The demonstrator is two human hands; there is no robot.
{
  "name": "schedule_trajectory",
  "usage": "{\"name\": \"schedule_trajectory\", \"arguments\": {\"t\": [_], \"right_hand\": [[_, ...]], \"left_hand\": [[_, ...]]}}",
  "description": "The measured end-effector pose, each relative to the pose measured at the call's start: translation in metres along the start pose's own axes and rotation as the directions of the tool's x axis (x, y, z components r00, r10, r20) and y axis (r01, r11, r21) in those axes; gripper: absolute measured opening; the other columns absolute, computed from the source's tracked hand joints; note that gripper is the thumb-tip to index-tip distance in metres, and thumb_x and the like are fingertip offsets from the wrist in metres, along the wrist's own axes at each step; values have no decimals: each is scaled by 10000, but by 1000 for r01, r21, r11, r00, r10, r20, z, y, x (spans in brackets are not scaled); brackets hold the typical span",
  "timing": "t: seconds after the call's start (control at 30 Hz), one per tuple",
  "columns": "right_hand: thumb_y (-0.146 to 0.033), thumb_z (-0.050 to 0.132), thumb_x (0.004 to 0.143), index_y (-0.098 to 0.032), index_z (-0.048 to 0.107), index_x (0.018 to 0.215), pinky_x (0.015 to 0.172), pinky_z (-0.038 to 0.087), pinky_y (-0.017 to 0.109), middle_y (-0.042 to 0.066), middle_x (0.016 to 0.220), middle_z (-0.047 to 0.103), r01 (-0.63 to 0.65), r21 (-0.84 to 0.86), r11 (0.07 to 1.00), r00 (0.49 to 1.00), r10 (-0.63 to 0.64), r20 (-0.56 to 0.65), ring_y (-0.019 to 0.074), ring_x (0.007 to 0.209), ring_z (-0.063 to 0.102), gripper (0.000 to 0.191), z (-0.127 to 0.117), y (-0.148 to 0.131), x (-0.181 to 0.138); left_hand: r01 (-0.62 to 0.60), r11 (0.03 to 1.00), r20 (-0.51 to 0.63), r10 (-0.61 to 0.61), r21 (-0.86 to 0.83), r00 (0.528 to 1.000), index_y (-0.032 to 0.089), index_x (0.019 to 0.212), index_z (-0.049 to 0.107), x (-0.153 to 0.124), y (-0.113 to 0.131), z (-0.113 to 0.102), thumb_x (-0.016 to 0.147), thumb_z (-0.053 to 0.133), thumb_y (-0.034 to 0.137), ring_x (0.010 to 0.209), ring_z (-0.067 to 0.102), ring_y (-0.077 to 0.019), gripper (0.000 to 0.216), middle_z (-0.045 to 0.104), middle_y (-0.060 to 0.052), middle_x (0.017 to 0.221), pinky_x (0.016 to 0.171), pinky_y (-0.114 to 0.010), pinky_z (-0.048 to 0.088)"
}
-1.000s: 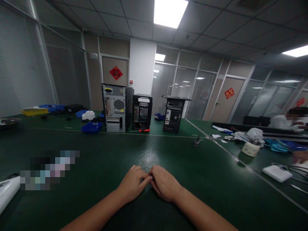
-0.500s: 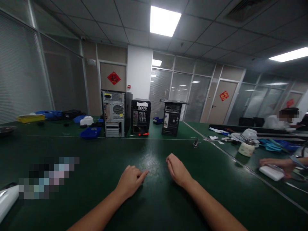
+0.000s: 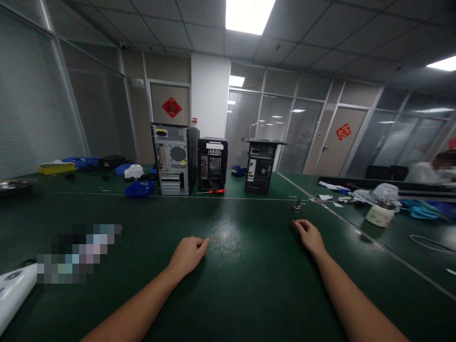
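White device (image 3: 16,294): at the near left, partly cut off by the edge of view.
Yellow tray (image 3: 57,168): far back on the green table (image 3: 249,289).
Blue tray (image 3: 139,189): just left of the large tower.
Large tower (image 3: 174,159): upright, rear panel towards the wearer.
Left hand (image 3: 188,255): fingers folded inward, thumb pointing right; its palm is hidden, so I cannot tell whether it grips anything. It is well apart from the towers.
Small tower (image 3: 213,164): upright, just right of the large one.
Screwdriver (image 3: 218,191): red-handled, lying in front of the small tower.
Right tower (image 3: 258,171): upright, a flat panel (image 3: 265,141) across its top.
Metal piece (image 3: 297,205): standing on the table just beyond the right hand's fingertips, near but not touching; well apart from the left hand.
Right hand (image 3: 309,237): fingers loosely bent, tips pointing left; the underside is hidden, so I cannot tell what, if anything, it has hold of.
Jar (image 3: 379,216): cream-coloured, upright, right of the metal piece.
Person (image 3: 423,172): white top, at the far right.
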State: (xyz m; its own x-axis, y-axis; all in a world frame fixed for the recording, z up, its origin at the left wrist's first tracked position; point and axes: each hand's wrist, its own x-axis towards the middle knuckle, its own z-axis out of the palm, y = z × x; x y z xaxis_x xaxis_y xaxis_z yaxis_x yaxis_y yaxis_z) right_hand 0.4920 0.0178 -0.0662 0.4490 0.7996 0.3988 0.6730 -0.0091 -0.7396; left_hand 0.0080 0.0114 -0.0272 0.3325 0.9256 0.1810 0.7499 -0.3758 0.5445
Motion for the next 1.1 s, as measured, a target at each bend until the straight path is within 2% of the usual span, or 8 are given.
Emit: {"name": "schedule_trajectory", "arguments": {"t": [0.17, 0.3, 0.4, 0.5, 0.7, 0.83, 0.93, 1.1], "right_hand": [[-431, 421, 923, -220, 634, 1098, 797, 458, 333, 88, 1045, 738, -88, -142, 986, 996, 84, -33, 225, 892, 673, 347, -5, 0, -2], [-440, 414, 944, -240, 658, 1100, 773, 455, 323, 76, 991, 738, -29, -250, 968, 999, 35, 20, 224, 869, 674, 352, -7, -10, -9], [-506, 486, 918, -248, 670, 1127, 787, 469, 334, 83, 1021, 735, -10, -282, 959, 998, 27, 56, 238, 891, 677, 380, -7, -15, -14], [-471, 563, 884, -253, 650, 1217, 825, 481, 346, 93, 1068, 730, 9, -315, 949, 998, 13, 67, 252, 953, 678, 407, -7, -15, -18], [-320, 538, 894, -238, 621, 1272, 906, 483, 372, 94, 1161, 707, 118, -296, 948, 991, -94, 95, 256, 1059, 664, 395, -4, -26, -24], [-321, 556, 904, -207, 512, 1324, 911, 492, 377, 110, 1169, 693, 203, -166, 965, 973, -180, 144, 247, 1060, 663, 437, 9, -67, -42], [-332, 563, 920, -218, 527, 1205, 876, 503, 369, 90, 1090, 702, 296, -49, 954, 925, -274, 263, 234, 988, 675, 309, 27, -114, -70], [-265, 544, 947, -237, 577, 1155, 911, 480, 346, 73, 1102, 670, 563, 85, 822, 710, -534, 460, 218, 1037, 627, 212, 60, -185, -132]], "left_hand": [[44, 999, 34, -44, -6, 998, 190, 629, 650, 1, 2, -1, 970, 354, 517, 613, 608, -196, 557, 651, -38, 616, 612, -280, 327], [35, 999, 24, -34, -13, 999, 189, 618, 638, 2, -1, 1, 963, 357, 524, 594, 594, -189, 558, 633, -33, 598, 602, -279, 318], [26, 999, 22, -25, -19, 999, 190, 615, 637, 3, -4, 3, 962, 359, 523, 583, 586, -183, 556, 621, -25, 587, 600, -277, 314], [10, 1000, 25, -10, -19, 1000, 191, 597, 625, 2, -4, 2, 961, 359, 520, 567, 572, -176, 559, 598, -19, 571, 594, -277, 306], [-27, 999, 20, 27, -19, 999, 190, 549, 580, -1, -2, 1, 958, 365, 512, 533, 534, -166, 563, 527, -7, 521, 579, -282, 283], [-62, 998, 19, 62, -10, 998, 189, 557, 569, -3, -1, 1, 974, 350, 519, 531, 522, -164, 575, 546, -12, 537, 587, -288, 283], [-124, 992, 34, 122, 34, 992, 187, 563, 554, -7, 6, 0, 997, 326, 518, 559, 522, -164, 591, 560, -18, 561, 627, -294, 303], [-241, 968, 44, 238, 73, 970, 192, 753, 620, -21, 31, 4, 1002, 390, 515, 748, 568, -200, 468, 627, -29, 723, 727, -307, 329]]}}
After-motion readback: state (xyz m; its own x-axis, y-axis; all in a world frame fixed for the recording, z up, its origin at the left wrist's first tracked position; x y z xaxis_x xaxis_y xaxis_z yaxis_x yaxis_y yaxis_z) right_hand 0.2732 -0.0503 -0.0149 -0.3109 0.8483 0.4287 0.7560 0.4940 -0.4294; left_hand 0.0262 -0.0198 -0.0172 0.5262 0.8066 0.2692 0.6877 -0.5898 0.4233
